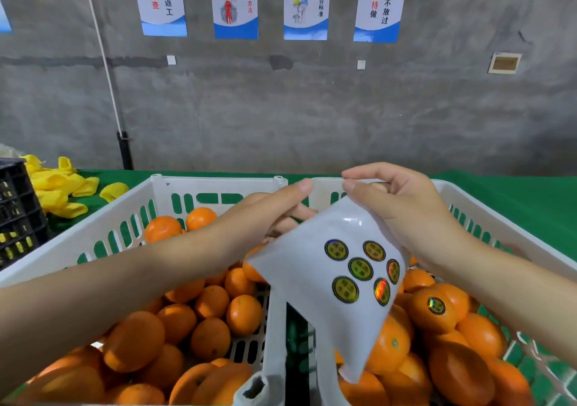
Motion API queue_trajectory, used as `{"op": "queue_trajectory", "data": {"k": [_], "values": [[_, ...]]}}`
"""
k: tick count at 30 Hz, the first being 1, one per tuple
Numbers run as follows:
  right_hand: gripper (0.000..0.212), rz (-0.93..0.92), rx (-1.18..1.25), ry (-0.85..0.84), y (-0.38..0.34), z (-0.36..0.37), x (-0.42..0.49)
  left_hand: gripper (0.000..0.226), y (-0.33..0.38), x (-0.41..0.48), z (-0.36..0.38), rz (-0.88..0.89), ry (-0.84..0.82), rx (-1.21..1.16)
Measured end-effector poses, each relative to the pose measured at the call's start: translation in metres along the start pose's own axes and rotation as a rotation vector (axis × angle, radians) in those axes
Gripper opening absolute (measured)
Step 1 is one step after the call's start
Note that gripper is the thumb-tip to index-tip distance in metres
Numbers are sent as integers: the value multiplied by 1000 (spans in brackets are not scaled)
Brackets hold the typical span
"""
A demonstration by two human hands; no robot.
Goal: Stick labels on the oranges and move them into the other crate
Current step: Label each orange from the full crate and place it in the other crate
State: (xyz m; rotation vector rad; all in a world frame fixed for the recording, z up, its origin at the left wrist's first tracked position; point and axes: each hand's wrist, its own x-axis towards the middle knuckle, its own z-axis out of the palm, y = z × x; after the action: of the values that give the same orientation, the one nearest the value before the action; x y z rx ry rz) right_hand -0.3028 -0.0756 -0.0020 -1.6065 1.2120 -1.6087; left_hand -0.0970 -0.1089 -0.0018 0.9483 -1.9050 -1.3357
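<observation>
Head view: the label sheet [312, 280] is pinched at its top by the right hand [396, 202]; whether it is gripped by the left hand [268, 215] cannot be told.

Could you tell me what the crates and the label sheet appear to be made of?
The crates look like white moulded plastic, matte, with slotted walls. The label sheet seems glossy release paper: it bends and reflects light. Its labels look like holographic foil, iridescent.
</observation>
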Motion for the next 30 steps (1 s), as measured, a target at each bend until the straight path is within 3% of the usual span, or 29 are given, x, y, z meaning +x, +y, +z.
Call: {"op": "queue_trajectory", "data": {"k": [4,6,10,12,15,19,21,25,30], "values": [[7,-25,-40,93,1,-2,2,33,2,-4,-14,-28,-216,152],[7,-37,-52,104,1,-1,3,32,2,-4,-15,-73,-251,156],[8,-73,-180,109,3,-3,3,24,1,-2,-7,-71,-55,112],[16,-132,-404,119,7,-4,2,35,0,0,-6,-36,31,110],[32,-321,-709,144,7,-4,-1,37,-1,1,-8,-24,139,142],[44,-587,-823,222,1,-7,-5,22,-4,2,-11,-35,189,21],[40,-676,-837,264,-5,-11,-4,13,-4,4,-11,-33,232,4],[18,-681,-808,108,-8,-9,-7,13,-7,4,-9,-27,273,52],[28,-623,-862,-118,7,4,-17,14,-6,3,-3,11,226,56]]}}
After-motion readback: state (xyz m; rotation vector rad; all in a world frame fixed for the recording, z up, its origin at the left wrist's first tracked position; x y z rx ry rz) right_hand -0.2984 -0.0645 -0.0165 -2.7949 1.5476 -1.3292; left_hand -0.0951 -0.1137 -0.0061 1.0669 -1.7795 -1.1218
